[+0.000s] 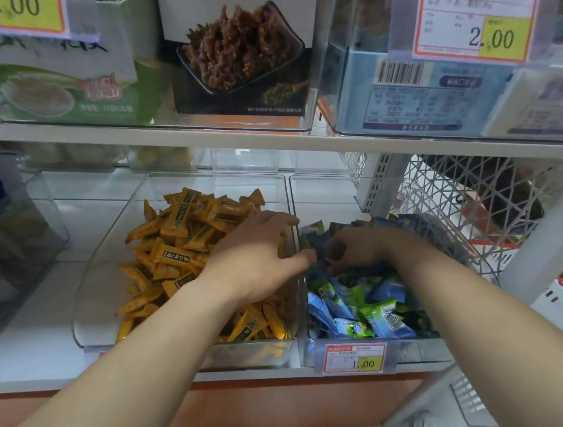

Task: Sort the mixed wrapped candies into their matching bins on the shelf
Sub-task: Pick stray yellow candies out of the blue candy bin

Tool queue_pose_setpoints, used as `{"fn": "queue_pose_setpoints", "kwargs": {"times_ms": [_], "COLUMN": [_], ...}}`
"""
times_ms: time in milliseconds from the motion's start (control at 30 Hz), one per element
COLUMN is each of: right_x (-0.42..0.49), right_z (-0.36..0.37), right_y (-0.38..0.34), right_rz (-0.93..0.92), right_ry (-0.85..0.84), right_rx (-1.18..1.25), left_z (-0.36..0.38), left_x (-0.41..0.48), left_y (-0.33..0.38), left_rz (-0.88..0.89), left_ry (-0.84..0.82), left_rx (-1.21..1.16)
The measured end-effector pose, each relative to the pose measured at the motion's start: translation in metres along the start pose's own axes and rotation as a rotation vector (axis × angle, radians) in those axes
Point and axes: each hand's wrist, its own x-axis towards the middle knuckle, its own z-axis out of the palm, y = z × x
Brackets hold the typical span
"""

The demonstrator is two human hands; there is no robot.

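Entry: lower shelf, two clear bins side by side, sorting in progress.

Risks: my right hand digs among the blue and green wrapped candies in the right bin; a loose pinch could let a stray piece drop back into the heap and slip under the others; the wrappers at the far, shaded end look alike, so I could lift the wrong kind; a piece carried across the shared wall could catch its edge and fall between the bins; my left forearm passes over the near rim of the left bin, and drawing it back carelessly could sweep orange wrapped candies out over the front.

Pose: left hand palm down over the right side of the orange heap, fingers spread and fairly straight, gripping nothing I can see, thumb stretched to the wall between the bins; right hand palm down at the far end of the right bin, fingers curled into the candies; whether they pinch one I cannot tell.
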Motion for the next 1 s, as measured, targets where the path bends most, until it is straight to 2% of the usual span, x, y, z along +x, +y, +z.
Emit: {"fn": "queue_pose_setpoints", "kwargs": {"times_ms": [100,233,367,500,667,800,900,1000], "right_x": [-0.004,-0.006,-0.011,-0.020,-0.035,-0.051,-0.066,-0.071], "right_z": [-0.004,-0.003,-0.003,-0.004,-0.008,-0.013,-0.019,-0.018], "right_y": [0.001,-0.001,0.000,0.012,0.029,0.026,0.002,-0.030], "right_rz": [-0.018,0.000,-0.009,-0.058,-0.010,0.030,-0.148,-0.261], "right_ry": [0.016,-0.044,0.045,0.220,0.394,0.629,0.662,0.657], "right_rx": [0.020,-0.013,0.006,0.185,0.386,0.490,0.822,0.953], "left_z": [0.001,-0.001,-0.002,-0.003,-0.002,-0.002,-0.002,-0.005], "left_x": [0.000,0.001,-0.001,-0.001,0.001,0.000,0.001,0.000], "left_y": [-0.001,-0.004,-0.005,-0.007,-0.006,-0.001,0.007,0.022], "left_rz": [0.005,0.014,0.023,0.024,0.018,0.052,0.136,0.187], "left_ry": [-0.006,-0.030,-0.035,-0.039,-0.035,0.051,0.171,0.237], "left_rx": [-0.011,-0.057,-0.086,-0.115,-0.133,-0.093,-0.118,-0.315]}}
